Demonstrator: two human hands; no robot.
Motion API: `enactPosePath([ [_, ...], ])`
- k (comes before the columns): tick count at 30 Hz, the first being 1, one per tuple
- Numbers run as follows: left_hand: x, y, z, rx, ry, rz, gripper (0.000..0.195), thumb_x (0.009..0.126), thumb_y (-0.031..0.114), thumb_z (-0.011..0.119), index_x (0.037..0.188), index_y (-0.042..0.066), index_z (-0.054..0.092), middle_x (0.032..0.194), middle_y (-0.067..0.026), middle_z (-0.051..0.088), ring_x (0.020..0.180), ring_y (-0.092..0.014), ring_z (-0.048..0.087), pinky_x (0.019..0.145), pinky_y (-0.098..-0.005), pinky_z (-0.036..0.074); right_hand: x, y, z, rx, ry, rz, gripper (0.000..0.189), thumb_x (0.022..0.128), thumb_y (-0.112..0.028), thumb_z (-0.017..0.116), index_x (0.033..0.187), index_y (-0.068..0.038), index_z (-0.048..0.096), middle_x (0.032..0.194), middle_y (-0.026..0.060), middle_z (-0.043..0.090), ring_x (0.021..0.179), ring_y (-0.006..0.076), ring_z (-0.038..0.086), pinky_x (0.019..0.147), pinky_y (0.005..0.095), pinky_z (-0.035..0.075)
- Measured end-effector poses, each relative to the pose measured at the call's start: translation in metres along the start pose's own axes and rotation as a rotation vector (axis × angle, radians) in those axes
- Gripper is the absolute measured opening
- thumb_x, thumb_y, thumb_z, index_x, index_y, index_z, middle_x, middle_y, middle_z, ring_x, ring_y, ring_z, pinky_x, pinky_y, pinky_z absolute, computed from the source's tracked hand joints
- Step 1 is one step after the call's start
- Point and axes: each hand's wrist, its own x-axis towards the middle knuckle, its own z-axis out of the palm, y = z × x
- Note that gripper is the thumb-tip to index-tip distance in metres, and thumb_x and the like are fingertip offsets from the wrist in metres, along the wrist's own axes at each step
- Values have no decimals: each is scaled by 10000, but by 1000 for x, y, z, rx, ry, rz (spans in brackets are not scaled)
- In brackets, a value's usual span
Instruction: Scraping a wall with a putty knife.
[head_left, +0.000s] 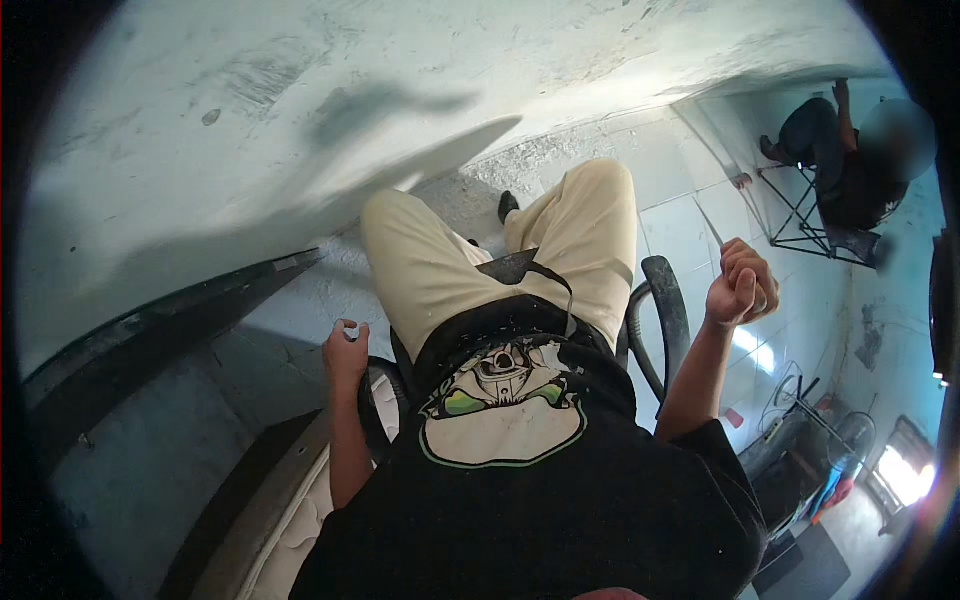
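Note:
My right hand (745, 287) is raised at the right, its fingers closed around a thin, pointed blade-like tool (708, 221) that sticks out up and to the left; its handle is hidden in the fist. My left hand (346, 349) hangs at the left, fingers half curled with a gap between thumb and forefinger, and nothing shows in it. Between the hands are my beige trousers (420, 255) and black printed T-shirt (510, 510). A dark flat piece with a strap (511, 266) lies between my thighs.
I sit on a chair with black armrests (666, 315). A scuffed pale wall (262, 112) rises close ahead above a tiled floor (675, 217) with white debris. A dark-edged piece of furniture (172, 300) stands left. Another person (855, 180) sits on a metal-framed seat (806, 217) at the upper right.

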Motion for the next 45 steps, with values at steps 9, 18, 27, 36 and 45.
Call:
enactPosePath([
  [9,0,3,3,-11,-4,12,343,814,359,648,971,54,620,738,-188,632,754,-380,629,705,-460,479,-4,-15,38,155,11,57,430,904,-306,490,565,-67,376,484,32,334,443,127,284,443,318,250],
  [18,-3,1,3,28,25,-34,368,827,391,630,1020,78,622,826,-205,662,848,-381,645,757,-466,492,20,-6,190,470,-886,-33,378,716,-319,650,551,-48,444,546,75,421,525,261,426,524,377,305],
  [27,-6,3,2,-23,26,-40,367,835,377,612,1037,70,612,826,-208,667,859,-387,647,767,-477,492,18,14,232,562,-875,145,160,597,-97,609,574,-26,468,572,86,451,552,293,435,545,373,332],
  [36,-11,-2,6,-18,54,-75,343,848,354,589,1062,87,600,830,-218,661,863,-411,631,778,-486,487,46,-3,256,635,-692,-424,224,599,-180,575,529,-51,406,485,42,401,400,220,383,440,324,340],
  [45,-10,2,4,-12,59,-93,345,839,334,604,1064,72,596,814,-222,658,855,-419,631,775,-488,488,44,-2,261,781,-423,-246,343,715,-228,555,495,-35,375,448,48,365,369,185,357,399,317,321],
])
